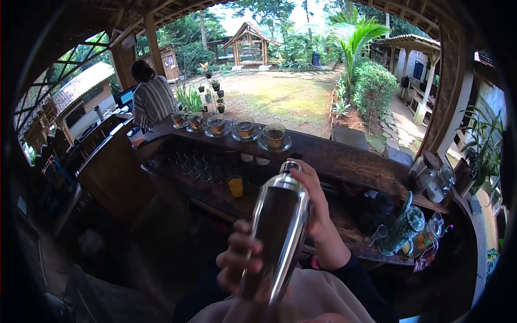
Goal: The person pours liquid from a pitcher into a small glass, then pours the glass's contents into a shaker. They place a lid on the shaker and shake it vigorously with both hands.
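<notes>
A shiny metal cocktail shaker [277, 215] is held up close in front of my chest, tilted with its capped top pointing away from me. My left hand [239, 258] is closed around the lower body, its fingers a little blurred. At the upper end my right hand [315, 202] grips the shoulder and the small cap [291, 166]. Beyond the shaker, to the left, a glass of orange drink [235, 186] stands on the lower shelf of the counter. Several glass cups of amber drink sit on saucers along the raised counter top, the nearest cup [274, 135] at the right end of the row.
The dark wooden counter [344, 159] curves around in front of me. Upturned glasses [196, 168] stand on its lower shelf. Glass jars [425, 169] and a green patterned pitcher [401, 231] are at the right. A person in a striped shirt [155, 102] stands at the far left.
</notes>
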